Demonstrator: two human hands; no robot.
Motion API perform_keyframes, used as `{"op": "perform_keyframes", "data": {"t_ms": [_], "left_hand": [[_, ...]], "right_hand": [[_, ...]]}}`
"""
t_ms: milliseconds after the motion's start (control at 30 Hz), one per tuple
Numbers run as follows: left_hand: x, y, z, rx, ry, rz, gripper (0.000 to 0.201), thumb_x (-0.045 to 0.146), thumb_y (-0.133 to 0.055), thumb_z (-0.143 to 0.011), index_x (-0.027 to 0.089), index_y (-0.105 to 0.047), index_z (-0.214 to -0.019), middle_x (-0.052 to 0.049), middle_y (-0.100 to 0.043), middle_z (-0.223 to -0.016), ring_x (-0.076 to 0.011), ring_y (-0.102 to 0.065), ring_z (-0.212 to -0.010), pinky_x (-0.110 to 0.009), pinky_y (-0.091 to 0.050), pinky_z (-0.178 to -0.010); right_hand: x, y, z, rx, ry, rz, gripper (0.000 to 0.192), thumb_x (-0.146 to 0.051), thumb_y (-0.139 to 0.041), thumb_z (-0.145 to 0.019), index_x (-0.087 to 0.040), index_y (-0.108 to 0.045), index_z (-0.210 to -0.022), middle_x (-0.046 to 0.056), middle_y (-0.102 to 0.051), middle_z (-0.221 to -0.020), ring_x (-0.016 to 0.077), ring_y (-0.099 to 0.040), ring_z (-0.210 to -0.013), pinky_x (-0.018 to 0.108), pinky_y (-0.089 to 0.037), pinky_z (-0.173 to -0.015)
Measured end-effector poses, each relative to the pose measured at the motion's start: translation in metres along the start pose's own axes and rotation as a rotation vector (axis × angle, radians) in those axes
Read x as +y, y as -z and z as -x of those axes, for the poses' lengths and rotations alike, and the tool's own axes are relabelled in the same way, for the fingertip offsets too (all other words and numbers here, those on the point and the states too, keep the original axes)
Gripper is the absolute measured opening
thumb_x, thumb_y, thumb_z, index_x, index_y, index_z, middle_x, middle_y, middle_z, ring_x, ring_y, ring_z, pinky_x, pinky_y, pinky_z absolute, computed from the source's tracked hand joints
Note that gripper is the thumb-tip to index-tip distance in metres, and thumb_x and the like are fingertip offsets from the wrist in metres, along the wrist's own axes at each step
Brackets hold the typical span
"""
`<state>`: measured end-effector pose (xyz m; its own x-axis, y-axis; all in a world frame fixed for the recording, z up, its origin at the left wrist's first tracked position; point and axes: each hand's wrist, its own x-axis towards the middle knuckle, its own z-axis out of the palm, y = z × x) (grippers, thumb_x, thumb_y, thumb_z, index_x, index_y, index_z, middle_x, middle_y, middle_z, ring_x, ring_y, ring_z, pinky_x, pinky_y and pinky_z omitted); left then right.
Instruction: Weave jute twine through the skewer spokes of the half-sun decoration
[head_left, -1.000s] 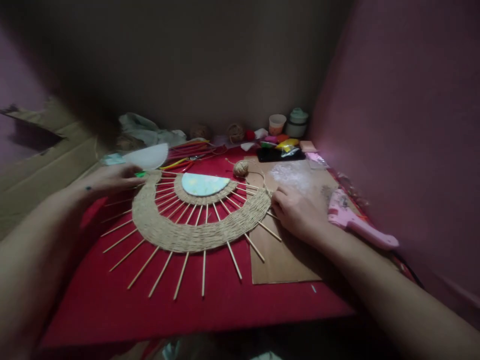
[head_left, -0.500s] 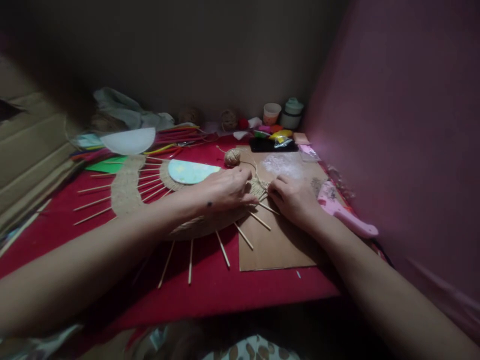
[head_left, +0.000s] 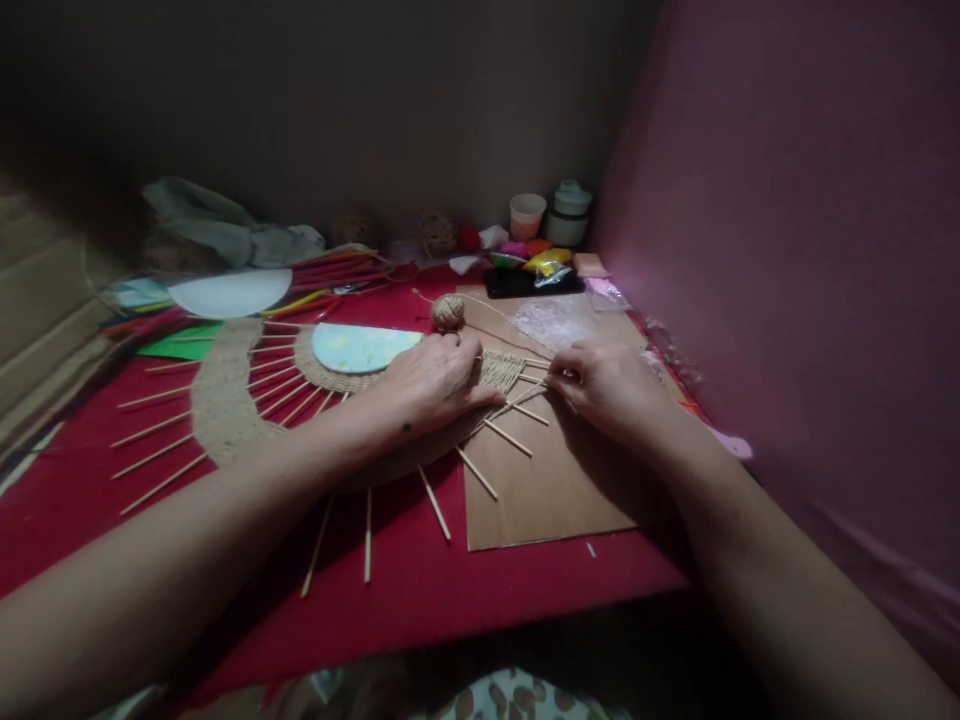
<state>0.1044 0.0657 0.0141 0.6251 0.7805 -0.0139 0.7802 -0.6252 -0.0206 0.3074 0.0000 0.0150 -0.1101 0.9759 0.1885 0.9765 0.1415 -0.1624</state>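
Note:
A half-round weaving of twine on thin wooden sticks spreads over the table, with a pale blue patterned half disc at its centre. My left hand lies over the right part of the weaving, thumb and fingers closed on its woven band. Beyond the band's right end, my right hand pinches the twine, drawn taut from the weaving near the stick ends. Behind my left hand sits a small ball of twine, its strand running toward my right hand.
Brown cardboard lies under the right side, on a red cloth. At the back are a paper cup, a lidded jar, a black phone-like slab and a white half disc. A pink tool handle lies right.
My right hand has moved away from the woven band to the right, drawing the twine out straight. My left hand stays on the weaving. The whole view has shifted slightly.

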Motion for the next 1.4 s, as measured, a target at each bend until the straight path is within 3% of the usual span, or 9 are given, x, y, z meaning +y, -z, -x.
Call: {"op": "perform_keyframes", "data": {"t_ms": [267, 433, 733, 1067, 1400], "left_hand": [[0.008, 0.003, 0.004, 0.039, -0.006, -0.08, 0.059, 0.071, -0.044, -0.08, 0.018, -0.054, -0.103, -0.014, -0.064, -0.096, -0.0303, -0.058, -0.092, -0.036, -0.042, -0.071], [0.009, 0.002, 0.003, 0.044, -0.007, -0.091, 0.056, 0.068, -0.044, -0.082, 0.017, -0.054, -0.101, -0.014, -0.064, -0.095, -0.0302, -0.058, -0.093, -0.036, -0.043, -0.07], [0.006, 0.002, 0.0, 0.014, 0.017, -0.059, 0.059, 0.072, -0.043, -0.08, 0.018, -0.055, -0.101, -0.014, -0.063, -0.094, -0.0306, -0.057, -0.092, -0.037, -0.043, -0.069], [0.009, 0.009, 0.006, 0.023, -0.034, -0.052, 0.057, 0.067, -0.044, -0.083, 0.015, -0.056, -0.101, -0.015, -0.062, -0.097, -0.0289, -0.056, -0.09, -0.035, -0.043, -0.071], [0.011, 0.009, 0.007, 0.021, -0.031, -0.033, 0.053, 0.061, -0.047, -0.083, 0.013, -0.057, -0.102, -0.015, -0.063, -0.09, -0.0293, -0.057, -0.085, -0.035, -0.041, -0.066]], "right_hand": [[-0.003, -0.006, -0.003, 0.063, -0.025, 0.065, 0.02, -0.029, -0.053, -0.088, -0.02, -0.071, -0.087, 0.008, -0.07, -0.088, 0.0171, -0.056, -0.07, 0.029, -0.029, -0.057], [0.002, 0.0, 0.002, 0.122, -0.059, 0.071, 0.019, -0.023, -0.053, -0.086, -0.019, -0.072, -0.084, 0.008, -0.07, -0.083, 0.0176, -0.057, -0.072, 0.029, -0.03, -0.059], [0.02, 0.01, 0.006, -0.116, -0.026, -0.018, 0.015, -0.02, -0.058, -0.077, -0.022, -0.072, -0.07, 0.005, -0.067, -0.08, 0.0154, -0.055, -0.07, 0.029, -0.035, -0.061], [0.009, 0.008, -0.011, -0.176, -0.088, 0.163, 0.016, -0.017, -0.055, -0.075, -0.019, -0.07, -0.072, 0.008, -0.067, -0.077, 0.0166, -0.053, -0.067, 0.03, -0.029, -0.057], [0.005, 0.004, -0.017, 0.12, 0.038, 0.229, 0.025, -0.021, -0.046, -0.087, -0.017, -0.07, -0.082, 0.01, -0.066, -0.088, 0.0186, -0.053, -0.074, 0.03, -0.027, -0.056]]}}
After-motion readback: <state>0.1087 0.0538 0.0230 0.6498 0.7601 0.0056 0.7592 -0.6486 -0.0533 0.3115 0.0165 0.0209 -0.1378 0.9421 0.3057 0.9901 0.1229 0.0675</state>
